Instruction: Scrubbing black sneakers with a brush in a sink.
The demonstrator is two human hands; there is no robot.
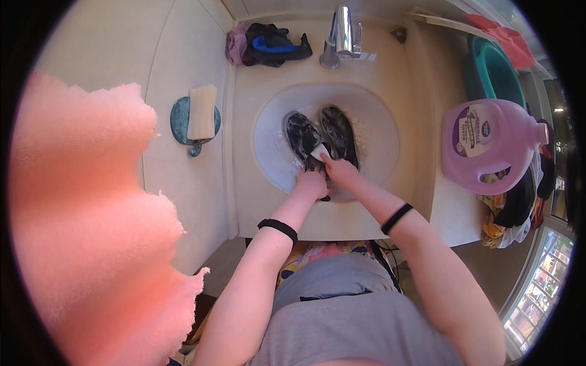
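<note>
Two dark, suds-streaked shoes lie side by side in the white oval sink (265,146). Over the near end of the left shoe (300,131), my left hand (313,182) is closed, its fingers partly hidden by the shoe and my other hand. A small white block (320,152) is pinched in my right hand (343,173) and rests against that same shoe. Whether it is a brush or a piece of soap, I cannot tell. The right shoe (339,134) lies apart from both grips, though my right hand covers part of its near end.
A chrome faucet (343,36) rises behind the sink. Dark bunched cloth (274,46) lies back left. A pale soap bar (202,113) sits on a green dish (180,120). On the right are a purple jug (488,146) and teal basin (497,70). Pink fabric (91,213) fills the left foreground.
</note>
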